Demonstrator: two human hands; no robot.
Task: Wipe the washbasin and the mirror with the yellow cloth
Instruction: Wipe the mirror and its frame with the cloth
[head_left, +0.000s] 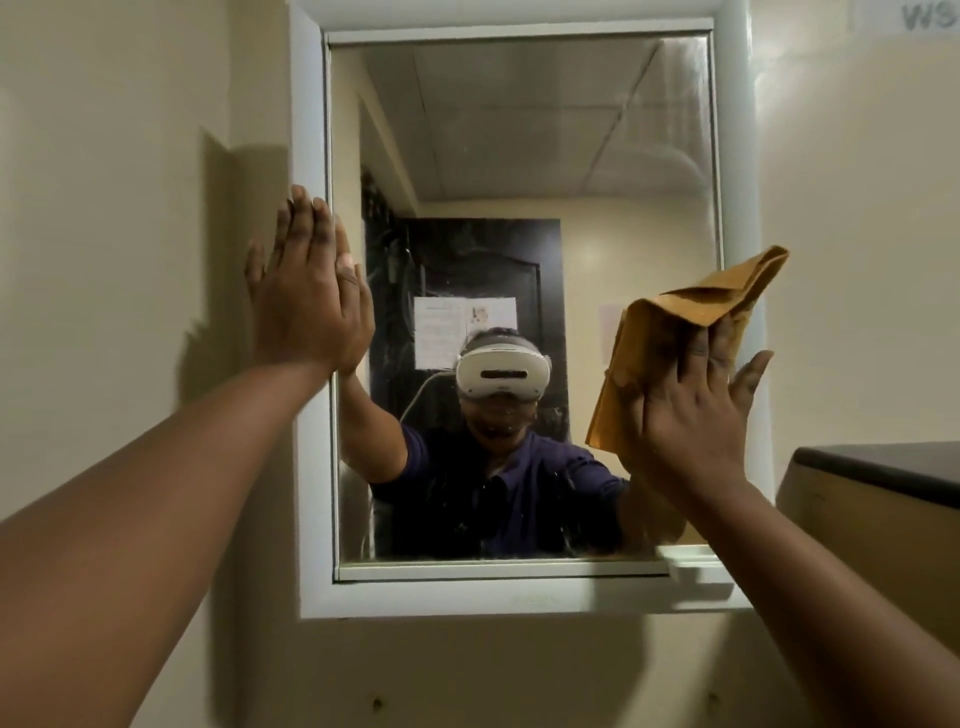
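Left hand (306, 291) spread flat, fingers straight, on the white frame (311, 130) at the mirror (519, 156) left edge, right hand (696, 410) fingers straight, pressing the folded cloth (675, 332) seemingly against the glass near its right edge, dark-topped cabinet (883, 467) at right.

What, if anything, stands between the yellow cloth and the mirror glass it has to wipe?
Nothing visible. The right hand presses the yellow cloth flat at the mirror's right edge; the left hand rests flat on the white frame at the opposite side.
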